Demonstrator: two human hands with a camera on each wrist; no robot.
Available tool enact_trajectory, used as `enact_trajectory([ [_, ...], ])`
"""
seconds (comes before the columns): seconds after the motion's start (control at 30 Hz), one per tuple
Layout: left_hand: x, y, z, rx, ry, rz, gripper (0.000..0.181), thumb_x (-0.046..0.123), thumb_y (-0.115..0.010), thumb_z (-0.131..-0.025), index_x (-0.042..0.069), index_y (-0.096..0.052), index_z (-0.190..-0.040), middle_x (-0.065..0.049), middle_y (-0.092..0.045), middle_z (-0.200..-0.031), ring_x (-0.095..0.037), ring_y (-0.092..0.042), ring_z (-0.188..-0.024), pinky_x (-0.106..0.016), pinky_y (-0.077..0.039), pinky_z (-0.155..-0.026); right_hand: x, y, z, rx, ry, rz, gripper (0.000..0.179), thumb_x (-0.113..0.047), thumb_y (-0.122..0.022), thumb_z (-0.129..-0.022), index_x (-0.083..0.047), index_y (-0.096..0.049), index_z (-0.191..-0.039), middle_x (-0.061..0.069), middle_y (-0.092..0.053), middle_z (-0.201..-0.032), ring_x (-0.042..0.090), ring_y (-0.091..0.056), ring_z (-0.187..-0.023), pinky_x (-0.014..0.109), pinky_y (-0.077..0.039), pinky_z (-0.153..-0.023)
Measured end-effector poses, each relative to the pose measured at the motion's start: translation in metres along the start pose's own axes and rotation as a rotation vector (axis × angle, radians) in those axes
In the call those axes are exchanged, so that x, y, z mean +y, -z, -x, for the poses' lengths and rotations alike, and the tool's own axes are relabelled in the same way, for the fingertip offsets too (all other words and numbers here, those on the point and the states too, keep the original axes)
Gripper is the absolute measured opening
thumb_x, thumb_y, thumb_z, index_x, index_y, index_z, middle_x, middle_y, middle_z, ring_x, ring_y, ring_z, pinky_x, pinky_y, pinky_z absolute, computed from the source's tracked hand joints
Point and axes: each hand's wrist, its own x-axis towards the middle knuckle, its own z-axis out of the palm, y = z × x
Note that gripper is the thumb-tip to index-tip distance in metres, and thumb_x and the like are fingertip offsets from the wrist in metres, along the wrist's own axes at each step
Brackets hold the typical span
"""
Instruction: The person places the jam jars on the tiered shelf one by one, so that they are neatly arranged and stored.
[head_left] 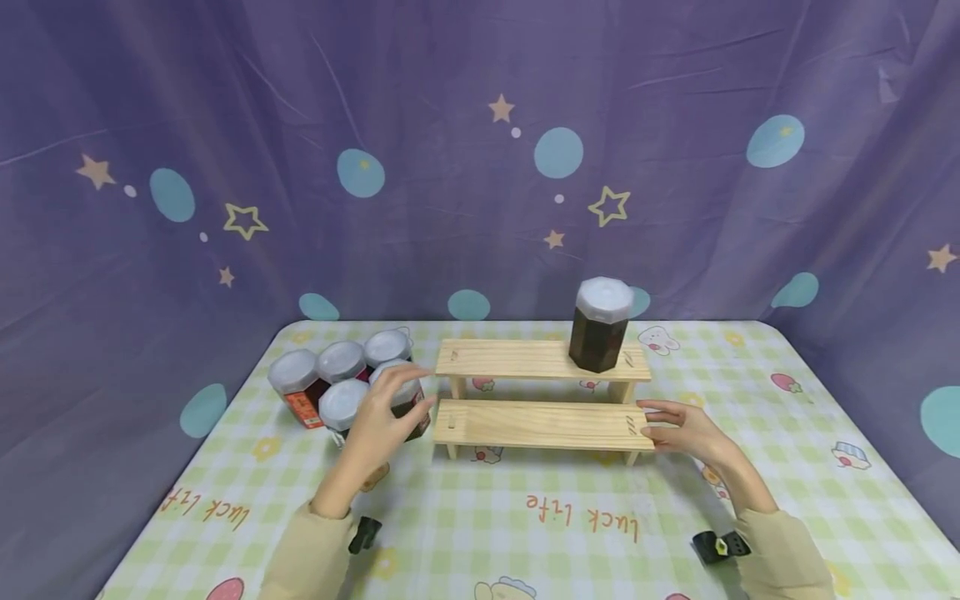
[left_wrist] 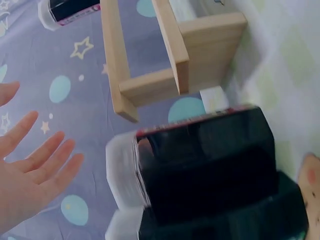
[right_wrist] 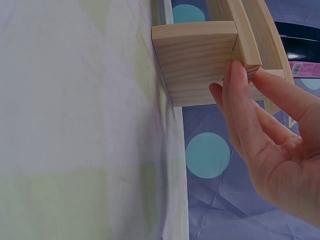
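A two-step wooden shelf (head_left: 525,423) stands on the table, one board higher and behind the other. My right hand (head_left: 686,432) grips the right end of the lower board; in the right wrist view its fingertips (right_wrist: 237,72) lie against the board's end. With fingers spread and nothing held, my left hand (head_left: 382,421) hovers beside the grouped jars, overlapping them in the head view. Its palm and straight fingers (left_wrist: 50,155) show in the left wrist view. One dark jar with a whitish lid (head_left: 597,337) stands upright on the upper board's right end.
Several dark jars with whitish lids (head_left: 294,371) are grouped left of the shelf; two large ones (left_wrist: 205,160) fill the lower left wrist view. A checked tablecloth (head_left: 480,508) covers the table. Behind it hangs a purple curtain (head_left: 450,100) with stars and blue ovals.
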Motion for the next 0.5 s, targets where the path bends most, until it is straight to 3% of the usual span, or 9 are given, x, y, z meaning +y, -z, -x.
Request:
enact_trajectory([
  [0.23, -0.01, 0.011, 0.01, -0.001, 0.037, -0.046, 0.038, 0.02, -0.065, -0.08, 0.009, -0.055, -0.115, -0.01, -0.047, -0.118, -0.027, -0.045, -0.109, -0.048, -0.039, -0.086, 0.0, 0.0, -0.001, 0.004, -0.006, 0.0, 0.06, -0.017, -0.062, -0.083, 0.007, -0.035, -0.131, 0.035, -0.04, -0.124, 0.025, -0.06, -0.093, 0.034, -0.051, -0.073],
  [0.4, -0.017, 0.019, 0.017, -0.021, 0.095, -0.062, 0.039, 0.025, -0.062, -0.083, 0.008, -0.053, -0.118, -0.013, -0.042, -0.123, -0.032, -0.039, -0.114, -0.052, -0.037, -0.086, 0.001, 0.001, 0.0, 0.0, -0.003, 0.004, 0.06, -0.018, -0.062, -0.083, 0.006, -0.036, -0.131, 0.035, -0.039, -0.125, 0.027, -0.058, -0.096, 0.034, -0.05, -0.073],
  [0.5, -0.022, 0.023, 0.021, -0.003, 0.099, -0.082, 0.04, 0.023, -0.063, -0.083, 0.006, -0.053, -0.118, -0.016, -0.042, -0.123, -0.034, -0.038, -0.114, -0.053, -0.035, -0.086, 0.001, 0.001, 0.0, -0.008, 0.001, 0.007, 0.06, -0.018, -0.062, -0.083, 0.006, -0.035, -0.132, 0.034, -0.038, -0.126, 0.026, -0.057, -0.099, 0.034, -0.05, -0.074],
])
